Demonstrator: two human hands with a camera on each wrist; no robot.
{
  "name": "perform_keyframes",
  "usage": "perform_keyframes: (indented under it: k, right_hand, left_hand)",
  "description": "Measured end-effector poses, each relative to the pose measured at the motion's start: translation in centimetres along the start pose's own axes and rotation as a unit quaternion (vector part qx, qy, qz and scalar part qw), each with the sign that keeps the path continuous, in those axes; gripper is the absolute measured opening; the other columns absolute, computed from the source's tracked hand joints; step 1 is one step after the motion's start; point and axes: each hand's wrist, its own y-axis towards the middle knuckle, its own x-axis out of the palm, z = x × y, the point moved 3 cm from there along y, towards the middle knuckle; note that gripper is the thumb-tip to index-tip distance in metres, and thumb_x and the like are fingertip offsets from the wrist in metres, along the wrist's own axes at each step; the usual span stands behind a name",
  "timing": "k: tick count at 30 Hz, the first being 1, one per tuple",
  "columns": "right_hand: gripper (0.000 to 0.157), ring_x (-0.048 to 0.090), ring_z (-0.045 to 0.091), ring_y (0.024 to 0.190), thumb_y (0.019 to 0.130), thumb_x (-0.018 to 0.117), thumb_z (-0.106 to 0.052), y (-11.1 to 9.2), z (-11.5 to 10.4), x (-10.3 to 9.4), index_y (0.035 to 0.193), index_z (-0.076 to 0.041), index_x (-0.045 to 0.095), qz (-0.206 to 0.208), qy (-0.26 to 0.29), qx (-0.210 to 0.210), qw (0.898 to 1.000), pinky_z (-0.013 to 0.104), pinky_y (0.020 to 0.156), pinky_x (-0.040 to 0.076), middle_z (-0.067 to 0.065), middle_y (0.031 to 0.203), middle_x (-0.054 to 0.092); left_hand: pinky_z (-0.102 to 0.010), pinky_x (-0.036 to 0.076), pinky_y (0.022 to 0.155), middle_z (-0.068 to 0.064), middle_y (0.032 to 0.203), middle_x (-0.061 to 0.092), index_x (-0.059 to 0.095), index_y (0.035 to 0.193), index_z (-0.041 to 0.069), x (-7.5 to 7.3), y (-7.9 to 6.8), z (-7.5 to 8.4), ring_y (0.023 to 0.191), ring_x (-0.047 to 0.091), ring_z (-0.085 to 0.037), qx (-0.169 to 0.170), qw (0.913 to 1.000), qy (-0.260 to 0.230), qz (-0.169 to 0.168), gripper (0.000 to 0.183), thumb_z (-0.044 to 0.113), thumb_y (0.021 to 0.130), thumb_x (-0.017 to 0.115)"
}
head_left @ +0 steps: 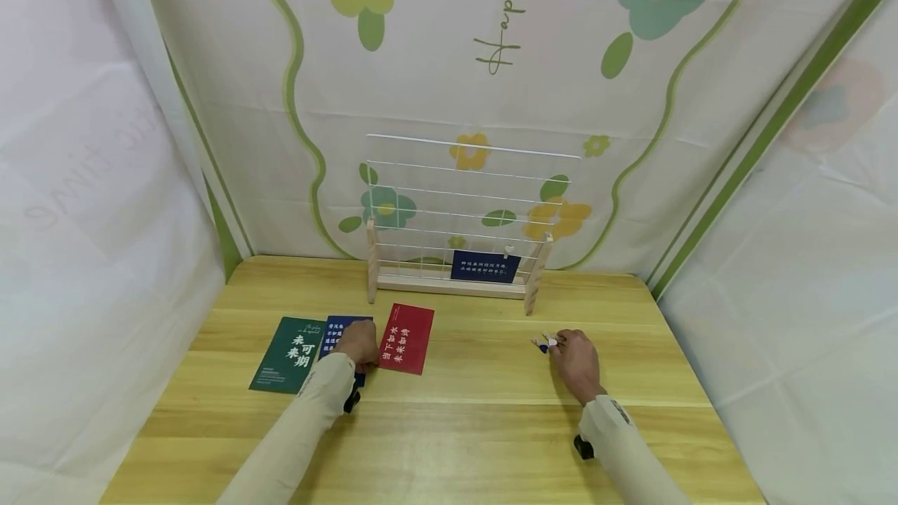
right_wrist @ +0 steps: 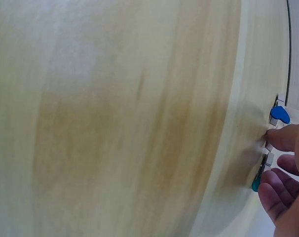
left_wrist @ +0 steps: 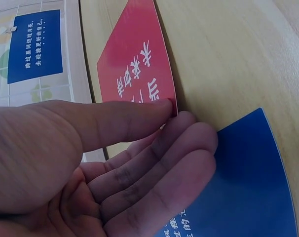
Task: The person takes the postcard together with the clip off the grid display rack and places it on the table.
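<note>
Along its near left edge, a red card (head_left: 410, 340) with white writing is pinched between the thumb and fingers of my left hand (head_left: 358, 343). In the left wrist view that edge is tilted up off the table. Under the same hand lies a blue card (left_wrist: 253, 168), partly covered by it. My right hand (head_left: 578, 365) is at a small group of mini clothespins on the right, its thumb and fingertips pinching one with a white heart (head_left: 552, 342). Beside its fingers lie a blue-heart clothespin (right_wrist: 280, 115) and a teal one (right_wrist: 256, 183).
A white wire grid rack (head_left: 463, 217) on a wooden base (head_left: 449, 284) stands at the back. A dark blue card (head_left: 484, 266) hangs low on it from a white-heart clothespin (head_left: 509, 251). At the left lies a green card (head_left: 281, 365). Patterned fabric walls (head_left: 435, 84) enclose the table.
</note>
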Motion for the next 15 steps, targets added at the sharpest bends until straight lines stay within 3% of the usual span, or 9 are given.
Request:
perform_keyframes:
  k: [7, 15]
  right_hand:
    - [0.031, 0.066, 0.038, 0.095, 0.086, 0.072, -0.011, -0.1, -0.3, -0.4, 0.111, 0.007, 0.067, -0.003, -0.004, -0.007, 1.0, 0.051, 0.081, 0.054, 0.025, 0.109, 0.066]
    - [0.033, 0.068, 0.035, 0.09, 0.088, 0.072, -0.014, 1.2, -2.4, -1.9, 0.114, 0.005, 0.067, 0.014, -0.011, -0.055, 0.998, 0.047, 0.073, 0.057, 0.024, 0.11, 0.067]
  left_hand:
    - [-0.03, 0.054, 0.05, -0.011, 0.062, 0.065, 0.067, 0.076, -0.001, 0.0, -0.2, 0.1, 0.057, 0.067, -0.023, 0.001, 1.0, -0.001, -0.008, 0.009, 0.001, 0.083, 0.073]
    - [-0.026, 0.05, 0.045, -0.011, 0.062, 0.065, 0.067, 0.075, 0.0, -0.1, 0.0, 0.0, 0.053, 0.065, -0.02, -0.004, 0.9998, 0.012, -0.014, 0.011, 0.002, 0.083, 0.073]
